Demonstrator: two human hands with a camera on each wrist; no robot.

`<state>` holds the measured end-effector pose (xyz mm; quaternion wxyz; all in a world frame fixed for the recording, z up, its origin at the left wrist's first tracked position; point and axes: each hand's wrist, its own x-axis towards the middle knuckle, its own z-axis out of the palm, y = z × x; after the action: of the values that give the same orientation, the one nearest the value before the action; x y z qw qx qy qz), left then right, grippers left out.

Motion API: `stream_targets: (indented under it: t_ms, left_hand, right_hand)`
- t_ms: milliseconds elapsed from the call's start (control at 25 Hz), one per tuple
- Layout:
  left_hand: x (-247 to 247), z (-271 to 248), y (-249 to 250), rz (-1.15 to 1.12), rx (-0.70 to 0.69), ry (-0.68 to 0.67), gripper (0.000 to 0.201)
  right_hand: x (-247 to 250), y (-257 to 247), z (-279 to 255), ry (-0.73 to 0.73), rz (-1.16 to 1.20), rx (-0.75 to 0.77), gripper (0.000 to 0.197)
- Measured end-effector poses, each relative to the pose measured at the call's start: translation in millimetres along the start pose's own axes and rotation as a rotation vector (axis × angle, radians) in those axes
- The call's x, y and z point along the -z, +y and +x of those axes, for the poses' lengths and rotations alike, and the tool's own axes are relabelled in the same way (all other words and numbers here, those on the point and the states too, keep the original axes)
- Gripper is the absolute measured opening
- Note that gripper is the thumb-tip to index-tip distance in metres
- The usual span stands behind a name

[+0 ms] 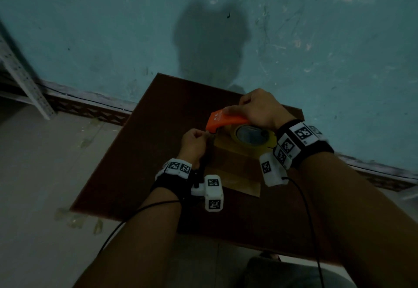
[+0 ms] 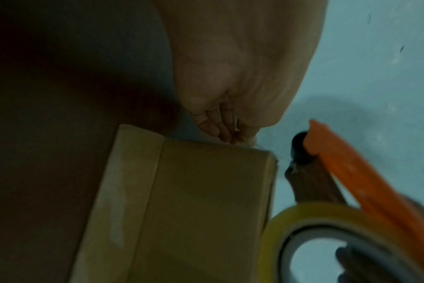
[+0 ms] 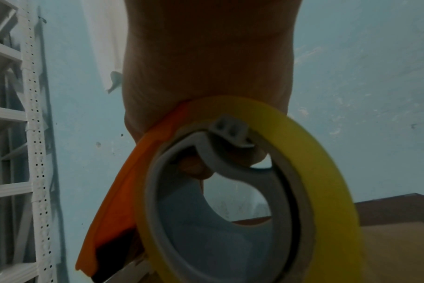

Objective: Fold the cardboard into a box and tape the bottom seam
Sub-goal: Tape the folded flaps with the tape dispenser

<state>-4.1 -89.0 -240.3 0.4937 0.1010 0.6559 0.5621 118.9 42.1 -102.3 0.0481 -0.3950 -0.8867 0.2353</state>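
While right hand [image 1: 260,109] grips dispenser [image 1: 222,120], left hand [image 1: 194,144] pinches.

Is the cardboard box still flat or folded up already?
Folded up. The cardboard box stands on the table with upright sides and a closed top face.

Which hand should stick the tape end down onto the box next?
Probably the left hand. Its fingertips already pinch by the nose of the orange tape dispenser, right at the box edge. The right hand is busy gripping the dispenser, so it should just pull.
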Motion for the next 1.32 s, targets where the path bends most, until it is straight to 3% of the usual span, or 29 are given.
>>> stream_targets:
  t_ms: [240, 400, 520, 640, 720, 920, 1120, 1320]
  left_hand:
    - [-10.8, 2.1, -14.8, 0.080, -0.078, 0.053, 0.014]
    - [-6.0, 1.8, -23.6, 0.348, -0.100, 0.112, 0.011]
    - [-7.3, -0.2, -15.2, 0.191, -0.234, 0.096, 0.015]
    - [-16.0, -3.2, -10.6, 0.008, -0.233, -0.034, 0.022]
    - [-19.8, -1.9, -15.8, 0.010, -0.193, -0.103, 0.023]
    - [-13.8, -3.5, -19.8, -0.054, -0.244, -0.212, 0.026]
    - [-6.4, -4.7, -30.2, -0.190, -0.142, -0.343, 0.027]
    - [-12.8, -5.9, -28.7, 0.191, -0.405, -0.427, 0.061]
  right_hand:
    - [-4.4, 1.0, 0.7, 0.007, -0.007, -0.006, 0.050]
    - [-5.3, 2.0, -1.1, 0.018, 0.001, -0.009, 0.051]
    - [-4.7, 1.6, -0.9, 0.012, 0.020, -0.019, 0.055]
    - [-5.2, 0.3, -1.8, 0.005, 0.037, -0.029, 0.052]
    - [-4.1, 0.1, -2.3, -0.002, 0.038, -0.032, 0.051]
    - [-4.4, 2.4, -2.3, -0.002, 0.054, -0.030, 0.052]
    - [-4.0, 3.6, 0.0, -0.019, 0.040, -0.025, 0.050]
    - [-3.6, 4.6, 0.6, -0.016, 0.036, -0.020, 0.047]
